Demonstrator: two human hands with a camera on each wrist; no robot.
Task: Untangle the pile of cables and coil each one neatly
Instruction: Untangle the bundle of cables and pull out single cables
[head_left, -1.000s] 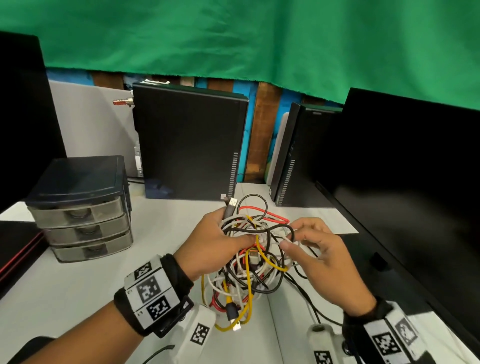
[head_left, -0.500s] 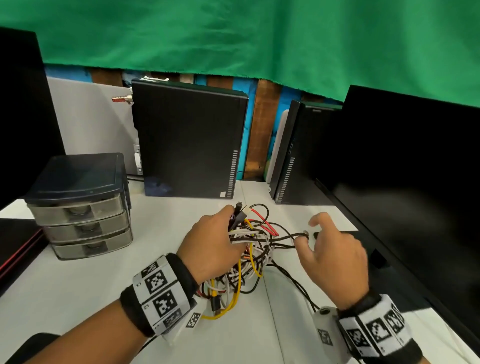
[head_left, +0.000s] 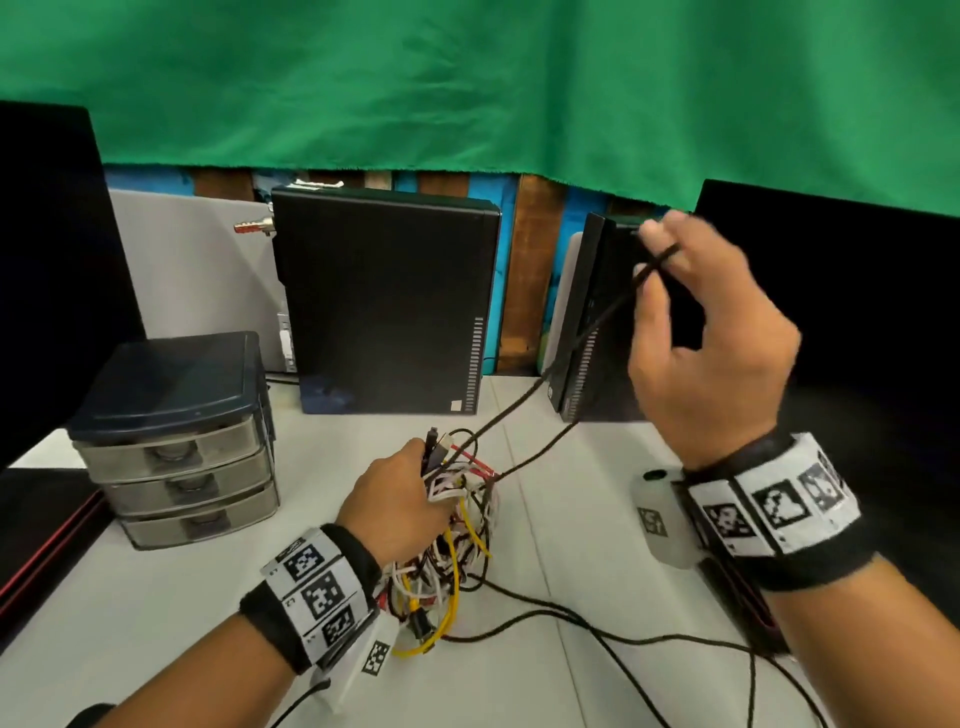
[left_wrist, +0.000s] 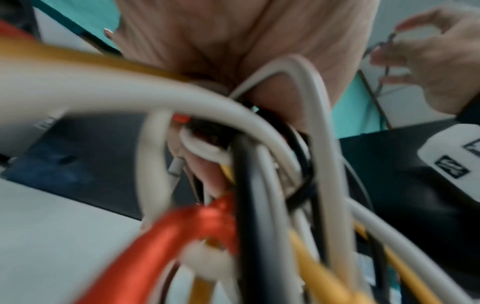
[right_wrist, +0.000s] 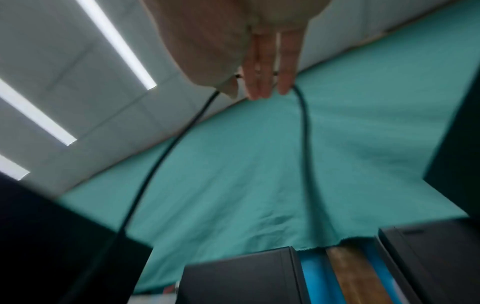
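Observation:
A tangled pile of cables (head_left: 452, 545) in white, yellow, red and black lies on the white table (head_left: 156, 623). My left hand (head_left: 400, 506) grips the top of the pile and holds it down; the left wrist view shows the cables (left_wrist: 233, 164) close and blurred under my palm. My right hand (head_left: 701, 332) is raised high to the right and pinches a loop of a thin black cable (head_left: 587, 338) that runs taut down to the pile. In the right wrist view the black cable (right_wrist: 302, 115) hangs in two strands from my fingers (right_wrist: 270, 67).
A small drawer unit (head_left: 171, 441) stands at the left. Two black computer cases (head_left: 384, 301) stand at the back, and a dark monitor (head_left: 857, 322) at the right. Slack black cable (head_left: 623, 629) trails across the table's front right.
My right hand has risen from table height, up and to the right, drawing the black cable out of the pile. My left hand stays on the bundle.

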